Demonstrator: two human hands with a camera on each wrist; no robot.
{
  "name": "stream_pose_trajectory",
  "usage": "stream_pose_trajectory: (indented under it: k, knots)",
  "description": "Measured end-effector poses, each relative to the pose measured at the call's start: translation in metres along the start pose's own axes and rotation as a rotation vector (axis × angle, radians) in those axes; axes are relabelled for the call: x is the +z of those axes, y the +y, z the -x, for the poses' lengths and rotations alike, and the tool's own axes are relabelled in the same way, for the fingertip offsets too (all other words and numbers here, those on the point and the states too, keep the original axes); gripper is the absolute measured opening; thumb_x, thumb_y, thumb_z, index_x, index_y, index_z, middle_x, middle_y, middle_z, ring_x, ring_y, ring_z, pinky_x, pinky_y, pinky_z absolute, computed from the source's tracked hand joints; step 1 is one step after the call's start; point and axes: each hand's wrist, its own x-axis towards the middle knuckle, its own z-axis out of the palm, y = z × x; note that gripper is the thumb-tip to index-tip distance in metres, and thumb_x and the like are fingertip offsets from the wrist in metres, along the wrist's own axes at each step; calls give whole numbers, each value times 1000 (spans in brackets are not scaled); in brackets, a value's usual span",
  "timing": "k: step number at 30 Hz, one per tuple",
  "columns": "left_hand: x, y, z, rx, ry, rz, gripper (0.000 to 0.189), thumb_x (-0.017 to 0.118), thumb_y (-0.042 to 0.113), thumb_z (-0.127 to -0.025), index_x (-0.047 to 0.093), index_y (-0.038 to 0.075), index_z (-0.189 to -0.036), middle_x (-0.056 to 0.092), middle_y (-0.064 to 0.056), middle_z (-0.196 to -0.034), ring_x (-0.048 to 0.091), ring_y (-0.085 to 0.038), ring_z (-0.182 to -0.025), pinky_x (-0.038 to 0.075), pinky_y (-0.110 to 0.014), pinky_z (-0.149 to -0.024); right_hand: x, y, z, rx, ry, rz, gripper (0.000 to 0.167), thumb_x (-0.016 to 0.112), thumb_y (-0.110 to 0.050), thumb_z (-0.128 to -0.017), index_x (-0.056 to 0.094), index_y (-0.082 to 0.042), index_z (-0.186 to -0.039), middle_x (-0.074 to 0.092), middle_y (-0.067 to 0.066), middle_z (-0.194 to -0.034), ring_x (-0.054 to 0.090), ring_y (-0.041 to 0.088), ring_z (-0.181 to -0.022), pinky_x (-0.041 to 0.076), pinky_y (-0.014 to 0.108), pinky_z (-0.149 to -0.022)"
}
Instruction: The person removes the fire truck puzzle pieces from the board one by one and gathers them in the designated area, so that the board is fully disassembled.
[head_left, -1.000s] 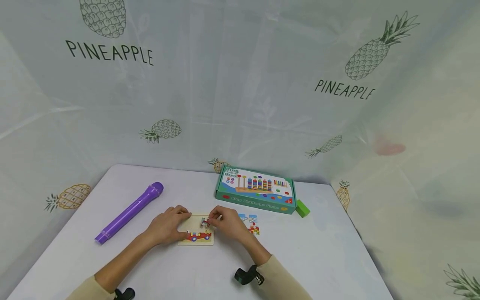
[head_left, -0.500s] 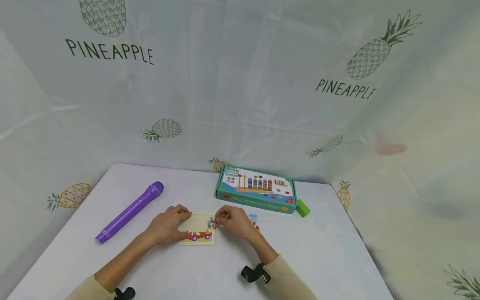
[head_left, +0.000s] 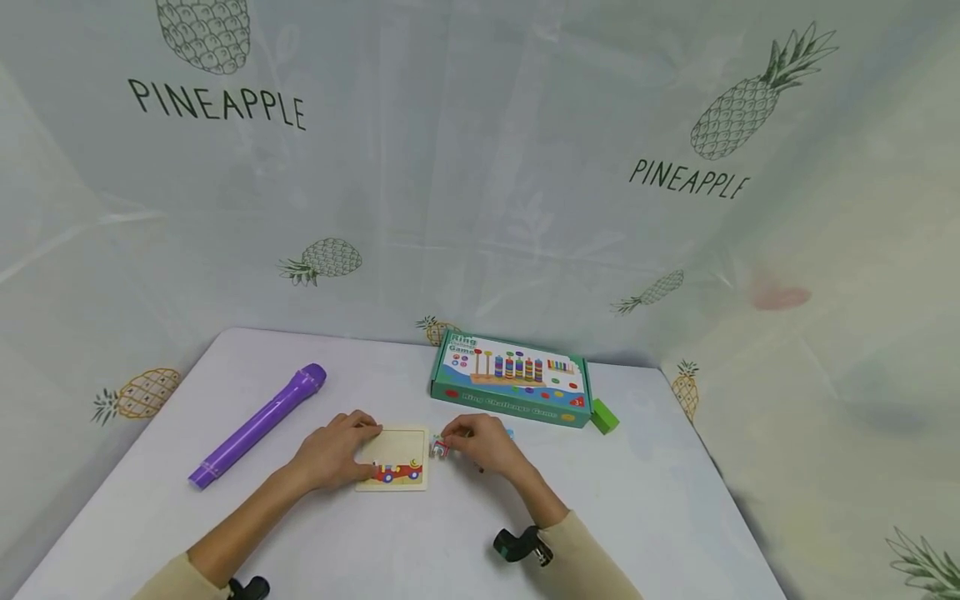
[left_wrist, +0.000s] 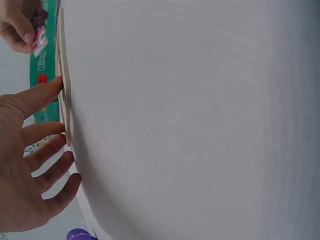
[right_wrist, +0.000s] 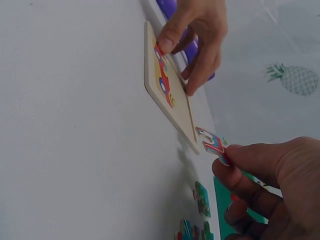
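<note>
1. Head view, writing: "PINEAPPLE" shows twice on the pale hanging cloth, upper left and upper right; the green box, right of centre, reads "Ring Challenge Game".
2. Head view, around and between: your left hand, fingers extended, presses the left side of the wooden board at lower centre. Your right hand pinches a small puzzle piece just right of that board. A purple stick lies at centre left; a green block sits beside the box. The table is white.
3. Left wrist view: "Ring" reads sideways at upper left. Your left fingers touch the board's edge, and your right hand grips the piece in the upper left corner.
4. Right wrist view: your thumb and finger pinch the piece right of centre; loose pieces stand along the lower edge, partly cut off. A pineapple print shows at upper right.
</note>
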Motion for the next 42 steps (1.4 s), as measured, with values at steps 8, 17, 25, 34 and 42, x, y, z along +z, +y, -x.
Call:
stream_pose_trajectory:
  k: [8, 17, 25, 34, 42]
  knots:
    - [2, 0, 1, 5, 2, -5, 66, 84, 40, -77, 66, 6, -131, 60, -7, -130, 56, -31, -117, 52, -52, -84, -6, 8, 4, -2, -72, 1, 6, 70, -20, -94, 76, -18, -96, 66, -8, -77, 55, 7, -64, 45, 24, -53]
    - [1, 0, 1, 8, 4, -5, 66, 84, 41, -78, 66, 7, -131, 60, -6, -130, 56, -31, -117, 52, -52, -84, -10, 14, 7, 14, -74, 29, 5, 72, -21, -94, 75, -18, -94, 66, -9, -78, 56, 8, -64, 46, 24, -56]
    - [3, 0, 1, 8, -5, 2, 67, 84, 42, -77, 66, 7, -132, 60, -6, -130, 56, -30, -116, 52, -51, -84, -8, 16, 9, 54, -49, 35, 5, 73, -21, -93, 75, -17, -91, 65, -10, -75, 55, 8, -60, 46, 24, -53]
    - [4, -3, 0, 0, -6, -7, 68, 84, 42, -76, 66, 8, -132, 59, -5, -130, 56, -30, -117, 52, -51, -85, -6, 18, 10, 72, -36, 40, 5, 73, -18, -92, 74, -18, -88, 64, -7, -73, 57, 10, -54, 49, 26, -51]
    - [3, -3, -2, 0, -7, -7, 69, 84, 43, -77, 65, 8, -133, 59, -5, -131, 55, -30, -118, 51, -51, -85, -6, 18, 8, 62, -40, 76, 6, 74, -17, -92, 74, -19, -87, 63, -8, -72, 56, 9, -55, 48, 25, -51]
